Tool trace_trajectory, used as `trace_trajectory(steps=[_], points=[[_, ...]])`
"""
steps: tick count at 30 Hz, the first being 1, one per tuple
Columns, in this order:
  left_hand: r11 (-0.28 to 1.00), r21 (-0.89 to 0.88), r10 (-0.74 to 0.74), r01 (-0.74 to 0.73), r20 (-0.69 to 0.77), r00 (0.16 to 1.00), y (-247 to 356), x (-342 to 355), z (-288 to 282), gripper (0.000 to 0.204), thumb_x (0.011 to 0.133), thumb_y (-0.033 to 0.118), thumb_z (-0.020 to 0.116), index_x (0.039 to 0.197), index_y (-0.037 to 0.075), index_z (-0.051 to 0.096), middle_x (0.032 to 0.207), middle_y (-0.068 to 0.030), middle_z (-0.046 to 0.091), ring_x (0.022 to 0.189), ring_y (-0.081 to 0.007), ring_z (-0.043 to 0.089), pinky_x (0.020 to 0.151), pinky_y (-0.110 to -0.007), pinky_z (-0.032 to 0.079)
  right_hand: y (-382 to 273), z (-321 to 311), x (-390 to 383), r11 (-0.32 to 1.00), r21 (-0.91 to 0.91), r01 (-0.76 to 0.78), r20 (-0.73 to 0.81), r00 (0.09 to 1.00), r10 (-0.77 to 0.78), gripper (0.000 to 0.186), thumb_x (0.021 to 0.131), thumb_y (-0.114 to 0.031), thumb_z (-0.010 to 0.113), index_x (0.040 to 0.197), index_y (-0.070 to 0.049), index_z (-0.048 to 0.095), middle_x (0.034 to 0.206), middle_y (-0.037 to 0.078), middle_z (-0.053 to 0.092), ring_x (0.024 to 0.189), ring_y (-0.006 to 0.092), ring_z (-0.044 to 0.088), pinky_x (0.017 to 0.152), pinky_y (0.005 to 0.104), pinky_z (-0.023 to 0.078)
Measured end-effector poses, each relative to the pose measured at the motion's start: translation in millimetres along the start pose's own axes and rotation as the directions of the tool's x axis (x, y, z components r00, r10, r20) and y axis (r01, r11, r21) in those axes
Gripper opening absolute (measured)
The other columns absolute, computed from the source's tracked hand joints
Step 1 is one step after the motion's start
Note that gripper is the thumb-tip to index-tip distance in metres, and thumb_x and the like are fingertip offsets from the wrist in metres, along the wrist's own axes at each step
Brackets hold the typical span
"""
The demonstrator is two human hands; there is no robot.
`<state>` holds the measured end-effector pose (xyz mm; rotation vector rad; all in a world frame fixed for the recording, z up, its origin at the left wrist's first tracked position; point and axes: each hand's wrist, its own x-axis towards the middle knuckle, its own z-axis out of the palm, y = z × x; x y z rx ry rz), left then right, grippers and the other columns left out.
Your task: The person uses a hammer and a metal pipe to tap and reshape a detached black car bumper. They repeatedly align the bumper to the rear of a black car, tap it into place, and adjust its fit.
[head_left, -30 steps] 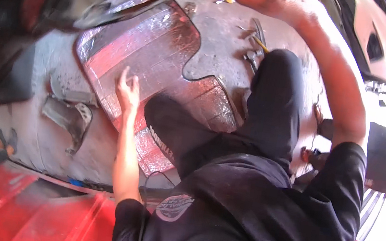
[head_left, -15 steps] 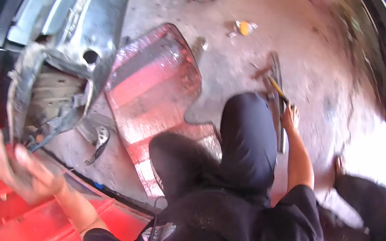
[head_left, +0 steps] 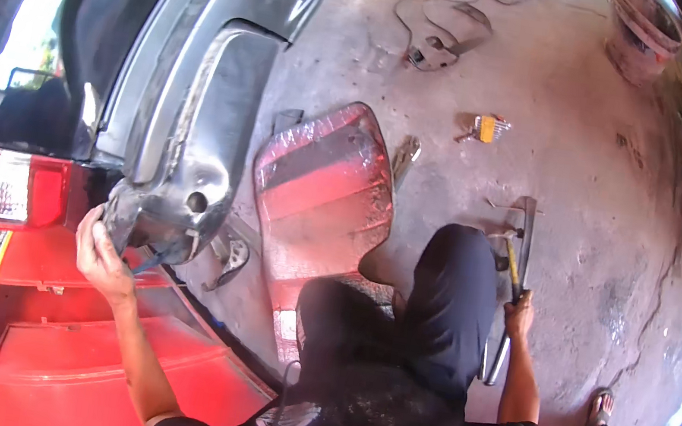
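Observation:
A dark, dented bumper (head_left: 222,131) with a round hole runs along the left, beside the vehicle's red and clear tail light (head_left: 9,188). My left hand (head_left: 100,262) has its fingers around the bumper's crumpled near end. On the right, low over the floor, my right hand (head_left: 520,315) grips a hammer (head_left: 513,263) by its yellow and black handle. The hammer's head lies beside a long dark metal bar (head_left: 528,226), which passes close to that hand.
Between the bumper and my knees lies a shiny reddish mat (head_left: 319,210). Locking pliers (head_left: 406,157), a wrench set in a yellow holder (head_left: 485,130), a corded power tool (head_left: 435,52) and a bucket (head_left: 640,41) are beyond. Another person's foot (head_left: 602,408) stands at right.
My left hand, held apart from the bumper with fingers spread, has moved up and closed on its end. My right hand keeps hold of the hammer. The view has shifted.

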<state>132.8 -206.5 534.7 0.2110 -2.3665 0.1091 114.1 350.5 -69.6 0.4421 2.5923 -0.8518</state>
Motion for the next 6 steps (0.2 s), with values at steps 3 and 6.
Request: trace_trajectory(steps=[3,6], points=[[0.998,0.057,-0.032,0.032,-0.003,0.999,-0.4,-4.8,2.7,0.034,0.104,0.014,0.044,0.117,-0.008,0.066,0.115,-0.0181,0.069,0.108,-0.0305,0.064,0.098,-0.041,0.047,-19.2,8.9,-33.8,0.997,0.072,-0.036,0.028,0.999,0.034,0.083,0.081,-0.016,0.075,0.149,-0.005,0.03,0.112,0.027,0.067,0.101,0.0465,0.066,0.087,0.0538,0.053],[0.999,0.051,-0.019,0.018,0.014,1.0,1.9,1.4,2.6,0.036,0.106,0.017,0.043,0.119,-0.007,0.066,0.117,-0.0171,0.069,0.109,-0.0293,0.064,0.099,-0.04,0.047,-19.4,57.3,-40.7,0.996,0.034,-0.082,-0.069,0.994,0.084,0.106,0.08,-0.029,0.081,0.16,-0.011,0.014,0.143,0.028,0.05,0.117,0.0434,0.062,0.093,0.0519,0.053]])
